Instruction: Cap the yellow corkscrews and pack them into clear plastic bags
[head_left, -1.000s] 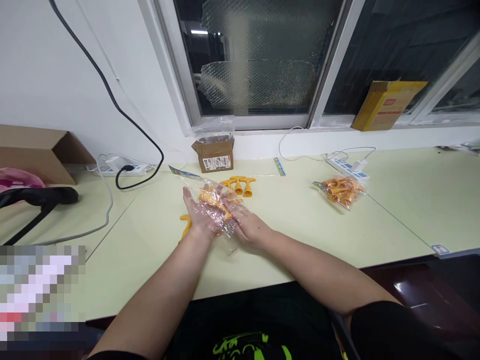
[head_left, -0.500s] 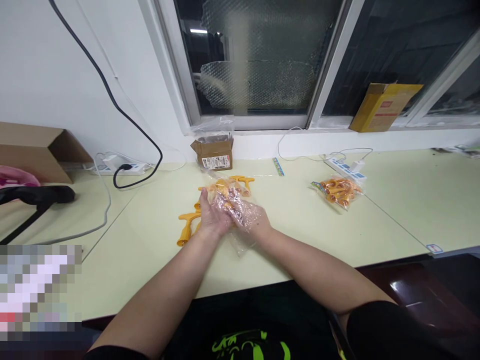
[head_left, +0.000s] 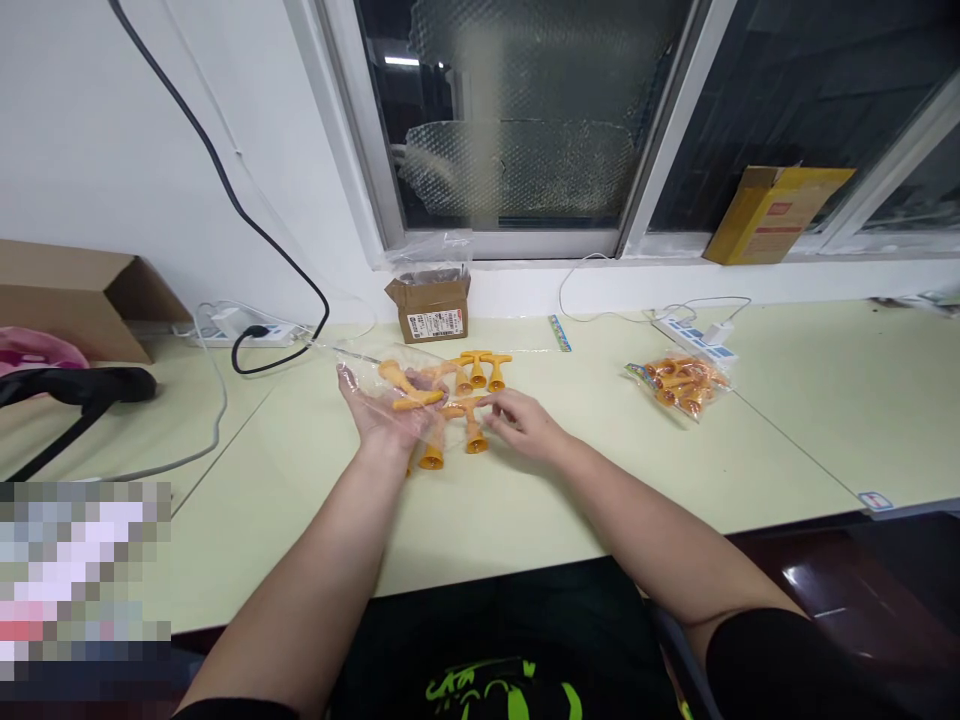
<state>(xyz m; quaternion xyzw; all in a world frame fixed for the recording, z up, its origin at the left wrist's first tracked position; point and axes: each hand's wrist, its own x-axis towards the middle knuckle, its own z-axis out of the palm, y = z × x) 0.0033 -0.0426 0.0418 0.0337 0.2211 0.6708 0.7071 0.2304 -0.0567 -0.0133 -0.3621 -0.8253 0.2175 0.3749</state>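
Clear bag (head_left: 416,375) across the spread left hand (head_left: 386,418), right hand (head_left: 529,425) beside loose yellow pieces (head_left: 475,438).
Supports the bag above the table (head_left: 517,540) on a wide left palm, thumb well apart from the fingers, with a yellow T-shaped piece (head_left: 411,388) showing through the plastic. Holds the right fingers narrow, right at the nearest loose pieces; cannot tell whether gripping one or the bag's edge. Behind, more pieces in a row, then a small brown box (head_left: 433,308). Well to the right, a filled bag (head_left: 679,383) near a power strip (head_left: 694,335).
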